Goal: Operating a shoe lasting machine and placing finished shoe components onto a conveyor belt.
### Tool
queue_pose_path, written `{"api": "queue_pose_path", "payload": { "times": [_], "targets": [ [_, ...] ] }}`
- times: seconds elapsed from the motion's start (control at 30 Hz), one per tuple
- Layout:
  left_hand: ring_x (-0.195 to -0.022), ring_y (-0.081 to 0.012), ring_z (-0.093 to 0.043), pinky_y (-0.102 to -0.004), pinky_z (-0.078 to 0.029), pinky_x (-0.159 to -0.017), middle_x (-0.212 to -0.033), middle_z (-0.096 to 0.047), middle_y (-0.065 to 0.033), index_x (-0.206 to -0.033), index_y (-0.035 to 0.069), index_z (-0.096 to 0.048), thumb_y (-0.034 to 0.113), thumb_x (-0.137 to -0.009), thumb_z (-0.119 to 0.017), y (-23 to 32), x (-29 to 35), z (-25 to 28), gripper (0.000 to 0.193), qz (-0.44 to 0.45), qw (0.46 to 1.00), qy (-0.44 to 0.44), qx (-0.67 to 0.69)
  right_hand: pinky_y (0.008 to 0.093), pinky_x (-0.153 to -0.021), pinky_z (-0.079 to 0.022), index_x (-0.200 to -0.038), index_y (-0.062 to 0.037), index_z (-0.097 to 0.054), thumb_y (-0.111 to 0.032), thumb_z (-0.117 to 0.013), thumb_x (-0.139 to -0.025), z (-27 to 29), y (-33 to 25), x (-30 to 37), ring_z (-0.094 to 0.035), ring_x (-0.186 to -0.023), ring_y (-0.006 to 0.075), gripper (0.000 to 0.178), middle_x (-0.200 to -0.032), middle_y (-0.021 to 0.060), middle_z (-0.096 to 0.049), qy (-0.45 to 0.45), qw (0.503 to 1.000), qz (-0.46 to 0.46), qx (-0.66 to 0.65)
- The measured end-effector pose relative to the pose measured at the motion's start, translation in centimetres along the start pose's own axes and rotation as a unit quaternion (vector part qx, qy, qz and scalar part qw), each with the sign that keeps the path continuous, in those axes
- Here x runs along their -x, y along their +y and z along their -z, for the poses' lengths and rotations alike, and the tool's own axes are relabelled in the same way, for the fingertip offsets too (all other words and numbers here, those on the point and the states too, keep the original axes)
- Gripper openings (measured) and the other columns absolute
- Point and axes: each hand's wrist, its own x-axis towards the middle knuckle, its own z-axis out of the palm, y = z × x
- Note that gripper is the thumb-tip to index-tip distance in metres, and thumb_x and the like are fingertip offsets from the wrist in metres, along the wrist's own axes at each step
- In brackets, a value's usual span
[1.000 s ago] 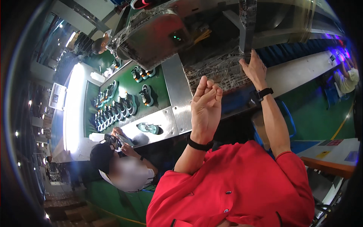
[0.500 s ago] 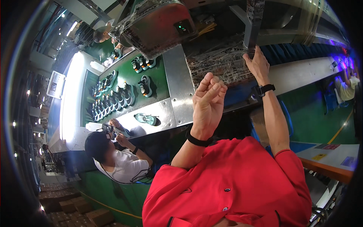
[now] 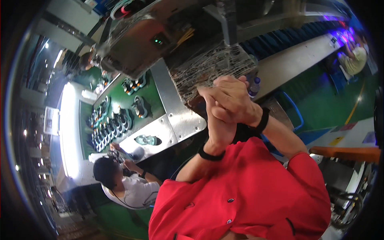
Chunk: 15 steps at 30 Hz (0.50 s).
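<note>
My hands are together in front of my chest, each wearing a dark band at the wrist. My right hand [image 3: 234, 98] lies over my left hand [image 3: 220, 130] and is wrapped round it. Most of the left fingers are hidden beneath the right hand, so their shape does not show. No object is visible in either hand. Just beyond them is a surface wrapped in clear plastic film [image 3: 186, 80]. A small clear bottle [image 3: 254, 87] stands right of my right hand.
On the left, a green conveyor [image 3: 152, 94] carries several dark sneakers [image 3: 139, 107]. A pale green shoe [image 3: 147, 140] lies on the metal edge. A seated person in white [image 3: 134, 190] works there. A film-covered machine [image 3: 136, 44] stands ahead; an orange-edged table [image 3: 348, 153] is at right.
My right hand has left the upright metal post and come over to my left hand, closing round it. The view has shifted, and the bottle now shows.
</note>
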Motion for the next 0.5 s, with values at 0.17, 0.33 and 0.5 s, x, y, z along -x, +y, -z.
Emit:
{"api": "queue_pose_path", "payload": {
  "times": [0.17,0.33,0.5],
  "targets": [
    [-0.144,-0.0262,-0.028,-0.0443,-0.020,-0.119,-0.155,-0.031,-0.0131,-0.150,0.000,-0.026,0.058,-0.101,-0.026,1.2,2.1,-2.8,0.076,-0.056,0.970,-0.211,-0.107,0.0377,-0.074,-0.053,-0.092,-0.0058,-0.067,-0.018,-0.063,-0.084,3.8,8.0,2.8,-0.067,-0.082,0.0308,0.015,-0.093,0.0147,-0.067,0.022,0.984,-0.174,0.023],
    [-0.141,-0.0304,-0.033,-0.0451,-0.022,-0.117,-0.153,-0.032,-0.0178,-0.148,-0.001,-0.029,0.059,-0.098,-0.037,1.2,-0.1,-3.2,0.079,0.094,0.994,0.021,0.055,0.0449,-0.089,-0.049,-0.103,-0.0029,-0.065,-0.018,-0.063,-0.086,1.7,1.2,0.9,-0.064,-0.096,0.0329,0.023,-0.104,0.0153,-0.066,0.044,0.997,0.001,-0.057],
    [-0.147,-0.0328,-0.019,-0.0442,-0.013,-0.119,-0.156,-0.023,-0.0232,-0.149,-0.011,-0.018,0.064,-0.091,-0.047,3.0,0.8,-3.8,0.099,-0.108,0.923,-0.260,-0.261,0.0406,-0.089,-0.050,-0.120,-0.0024,-0.059,-0.025,-0.060,-0.092,2.1,3.2,0.0,-0.063,-0.098,0.0251,0.035,-0.116,0.0135,-0.063,0.099,0.972,-0.154,-0.147]
  ]
}}
